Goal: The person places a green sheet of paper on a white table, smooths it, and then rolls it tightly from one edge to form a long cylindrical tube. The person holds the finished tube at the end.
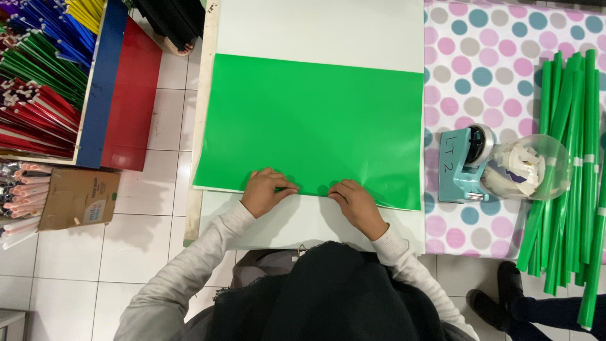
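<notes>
Both hands on the green sheet's (315, 120) near edge: left hand (265, 191) and right hand (355, 201) pinching it, fingers curled (white board (315, 28) beneath), tape dispenser (464, 165) at 3 o'clock

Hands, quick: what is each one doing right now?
Left hand: fingers curled, pressing the near edge of the green sheet; no clear grip.
Right hand: fingers curled on the same edge; grip cannot be told.
</notes>
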